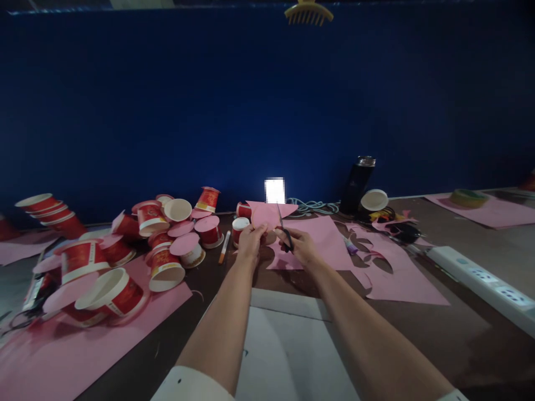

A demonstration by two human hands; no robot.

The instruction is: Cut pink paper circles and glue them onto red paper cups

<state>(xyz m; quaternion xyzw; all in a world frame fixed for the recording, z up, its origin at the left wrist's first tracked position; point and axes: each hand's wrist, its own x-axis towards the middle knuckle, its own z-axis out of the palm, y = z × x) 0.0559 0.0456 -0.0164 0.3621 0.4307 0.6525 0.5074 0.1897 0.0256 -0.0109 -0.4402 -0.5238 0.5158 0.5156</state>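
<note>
While pinching pink paper [266, 214] in the left hand [249, 245], thumb on top, grasped scissors [282, 227] in the right hand [305, 248], with fingers around the black handle and blades pointing away from the body, across the right part of the paper. Held both above the counter [447, 345], toward its far side. Seemed, by judgement, to be at the cutting step, with a rounded lower part of the paper near the left thumb and pointed corners out to either side. Could not tell the exact opening of the blades, nor the full extent of the cut. For the next move, needed a light but firm left grip, small turns of the paper and short closings of the scissors along the curve, with left fingertips well away from the blades. Risked a crease or a jagged edge by twisting hard. Saw 1 flat pink sheet [330, 239] beside the right hand and, farther right, 1 cut sheet [401, 281] with curved openings. Noted, off to the left, red cups [86, 257], some with pink discs [184, 244] at their ends, and 1 marker [224, 247] between those and the left hand.
</note>
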